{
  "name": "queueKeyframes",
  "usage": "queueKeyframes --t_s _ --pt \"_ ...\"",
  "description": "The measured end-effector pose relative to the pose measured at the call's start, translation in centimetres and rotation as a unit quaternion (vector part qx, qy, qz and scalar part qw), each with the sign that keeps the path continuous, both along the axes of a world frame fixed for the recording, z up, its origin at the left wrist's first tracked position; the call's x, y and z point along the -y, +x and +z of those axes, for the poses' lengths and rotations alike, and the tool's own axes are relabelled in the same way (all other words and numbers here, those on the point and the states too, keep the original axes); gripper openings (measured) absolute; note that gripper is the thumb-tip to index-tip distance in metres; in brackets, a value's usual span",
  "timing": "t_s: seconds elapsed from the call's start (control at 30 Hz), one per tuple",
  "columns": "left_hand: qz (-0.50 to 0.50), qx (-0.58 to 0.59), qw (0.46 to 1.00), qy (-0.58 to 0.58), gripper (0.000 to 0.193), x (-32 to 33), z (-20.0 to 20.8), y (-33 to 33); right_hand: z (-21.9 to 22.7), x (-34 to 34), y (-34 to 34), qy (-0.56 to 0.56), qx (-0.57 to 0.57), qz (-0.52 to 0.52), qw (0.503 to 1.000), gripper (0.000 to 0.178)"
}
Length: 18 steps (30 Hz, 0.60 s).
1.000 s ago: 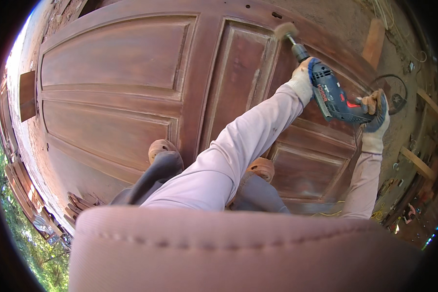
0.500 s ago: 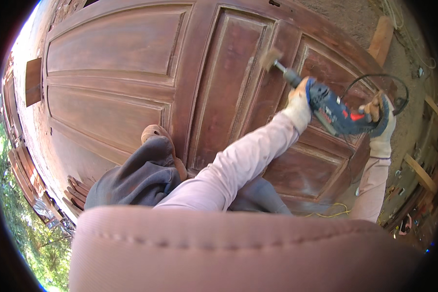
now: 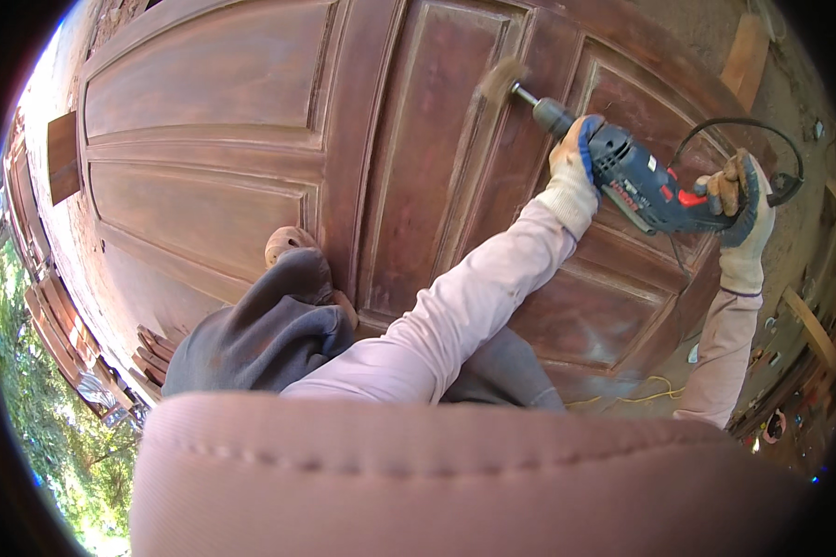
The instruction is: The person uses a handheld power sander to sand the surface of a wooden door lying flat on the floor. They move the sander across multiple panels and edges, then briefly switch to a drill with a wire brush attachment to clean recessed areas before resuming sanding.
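A dark blue power drill (image 3: 646,181) with red switches is held in both my gloved hands. Round its front body, just behind the chuck, my left hand (image 3: 571,172) is closed. My right hand (image 3: 745,209) wraps the rear handle, from which a black cord (image 3: 771,130) loops. In the chuck sits a brush wheel (image 3: 502,82), blurred as if spinning, at the raised moulding of a brown panelled wooden door (image 3: 358,186). Whether the bristles touch the wood I cannot tell. The door lies flat below me, its mouldings paler than its panels.
My shod foot (image 3: 290,241) rests on the door at the left of my legs. A wooden board (image 3: 745,60) lies at the far right, another plank (image 3: 810,327) nearer. Yellow cord (image 3: 655,385) trails on the ground by the door's near edge. Stacked timber (image 3: 70,339) lies at the left.
The drill and both hands have shifted slightly; the brush wheel is a little farther left and up in view. My grip stays the same, and the whole view has tilted slightly.
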State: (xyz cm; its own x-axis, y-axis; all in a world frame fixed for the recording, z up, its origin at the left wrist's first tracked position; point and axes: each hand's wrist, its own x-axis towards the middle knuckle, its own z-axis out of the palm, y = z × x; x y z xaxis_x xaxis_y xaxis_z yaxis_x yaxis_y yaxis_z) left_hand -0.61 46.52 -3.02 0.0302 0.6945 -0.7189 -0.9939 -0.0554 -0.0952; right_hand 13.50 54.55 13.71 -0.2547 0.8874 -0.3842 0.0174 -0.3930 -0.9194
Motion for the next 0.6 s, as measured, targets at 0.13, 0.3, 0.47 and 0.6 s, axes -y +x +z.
queueKeyframes --t_s 0.13,0.3,0.47,0.6 --pt "0.007 0.012 1.0 0.003 0.017 4.9 1.1 0.5 -0.3 2.6 0.5 -0.03 -0.004 0.012 0.999 0.025" --pt "0.021 -0.004 0.999 0.05 0.018 2.3 -1.1 1.2 0.0 2.0 0.7 0.001 0.007 -0.015 1.0 0.026" --pt "-0.009 -0.019 0.998 0.052 0.018 -5.2 -1.5 -1.4 0.3 -2.1 -1.1 0.048 0.026 -0.031 0.998 0.028" --pt "-0.045 -0.019 0.999 0.022 0.017 -6.7 -0.2 -2.2 0.1 -3.4 -0.7 0.007 -0.033 -0.038 0.999 0.025"
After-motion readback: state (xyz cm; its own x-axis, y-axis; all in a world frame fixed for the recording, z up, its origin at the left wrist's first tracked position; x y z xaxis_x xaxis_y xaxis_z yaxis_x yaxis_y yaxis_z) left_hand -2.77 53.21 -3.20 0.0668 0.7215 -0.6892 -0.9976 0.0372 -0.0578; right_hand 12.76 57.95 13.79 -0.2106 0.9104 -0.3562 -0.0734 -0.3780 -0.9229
